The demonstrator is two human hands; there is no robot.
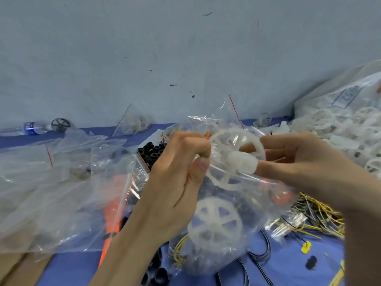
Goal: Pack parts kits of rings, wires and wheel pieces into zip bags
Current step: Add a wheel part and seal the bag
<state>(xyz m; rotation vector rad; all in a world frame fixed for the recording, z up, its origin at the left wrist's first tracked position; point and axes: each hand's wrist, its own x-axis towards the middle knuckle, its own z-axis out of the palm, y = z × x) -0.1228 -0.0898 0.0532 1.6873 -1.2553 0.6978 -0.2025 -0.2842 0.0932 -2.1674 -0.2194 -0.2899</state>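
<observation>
Above the counter's near edge, the left hand is pinching the bag by its mouth. The right hand is gripping a wheel, apparently feeding it in above a second wheel. Next, likely: seating it, then sealing.

We see a table covered in blue. On its left side lies a heap of clear zip bags, with something orange under them. At the far edge a water bottle lies on its side, just beside a black wheel. Near the middle we find a pile of black rings. On the right lie yellow and grey wires, and behind them a big bag of white wheel pieces.
</observation>
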